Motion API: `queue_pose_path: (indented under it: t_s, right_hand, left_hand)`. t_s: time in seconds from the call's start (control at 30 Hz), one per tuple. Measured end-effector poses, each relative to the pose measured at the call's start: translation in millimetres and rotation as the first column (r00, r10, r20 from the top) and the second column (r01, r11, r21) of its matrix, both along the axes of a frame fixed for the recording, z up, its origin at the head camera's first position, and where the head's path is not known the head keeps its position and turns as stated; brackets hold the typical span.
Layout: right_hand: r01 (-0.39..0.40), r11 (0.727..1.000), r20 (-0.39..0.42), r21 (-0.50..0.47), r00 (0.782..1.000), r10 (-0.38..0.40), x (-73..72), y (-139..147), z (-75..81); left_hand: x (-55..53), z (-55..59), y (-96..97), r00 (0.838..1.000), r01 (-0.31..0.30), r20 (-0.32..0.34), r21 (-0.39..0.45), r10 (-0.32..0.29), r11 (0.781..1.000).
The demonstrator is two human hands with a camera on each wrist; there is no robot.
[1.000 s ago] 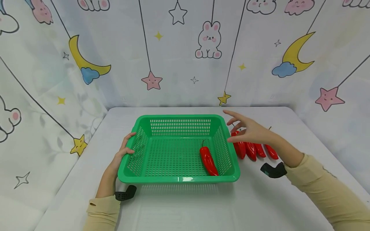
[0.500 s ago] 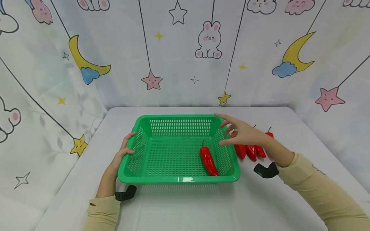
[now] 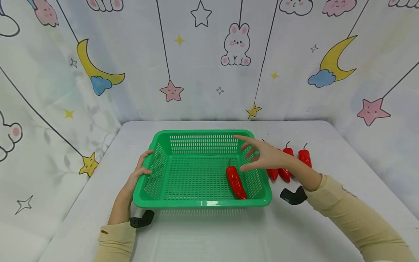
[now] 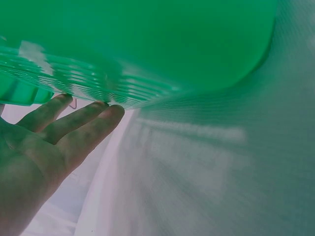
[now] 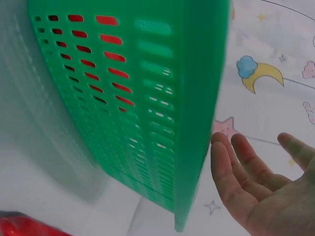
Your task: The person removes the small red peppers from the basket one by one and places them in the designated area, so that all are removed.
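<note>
A green plastic basket (image 3: pixel 196 178) with slotted walls sits mid-table; one red chili pepper (image 3: pixel 236 182) lies inside near its right wall. My left hand (image 3: pixel 135 174) grips the basket's left rim, thumb and a finger over the edge. In the left wrist view the other fingers (image 4: pixel 91 130) reach along the outer wall. Over the right rim is my right hand (image 3: pixel 266 154), fingers spread, nothing in it. The right wrist view has this hand beside the rim, and red shows through the basket's slots (image 5: pixel 118 72).
Several more red chili peppers (image 3: pixel 304 157) lie on the white table (image 3: pixel 209 236) right of the basket, partly behind the right hand and forearm. A white curtain (image 3: pixel 203 65) with cartoon prints hangs behind the table.
My right hand has moved left, from above the peppers on the table to over the basket's right side. The left hand, basket and the pepper inside have stayed put.
</note>
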State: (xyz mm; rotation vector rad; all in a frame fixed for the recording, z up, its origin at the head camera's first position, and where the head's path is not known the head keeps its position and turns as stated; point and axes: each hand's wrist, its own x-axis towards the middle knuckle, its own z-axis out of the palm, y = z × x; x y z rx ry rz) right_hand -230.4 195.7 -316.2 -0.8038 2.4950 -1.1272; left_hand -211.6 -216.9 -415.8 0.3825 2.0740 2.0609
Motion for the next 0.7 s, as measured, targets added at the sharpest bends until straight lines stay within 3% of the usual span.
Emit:
queue_pose_path:
  t_s: [0.47,0.7]
  right_hand:
    - [-0.016,0.998,-0.013,0.055,1.000,0.017,4.3,-12.9,-10.6]
    - [-0.027,0.991,-0.083,0.130,0.996,0.038,6.0,-21.4,-22.8]
  left_hand:
    - [-1.2,1.5,-1.9,1.000,0.015,-0.002,0.004,-0.015,1.000]
    - [-0.9,-0.9,-1.2,1.000,0.016,-0.012,0.009,-0.015,1.000]
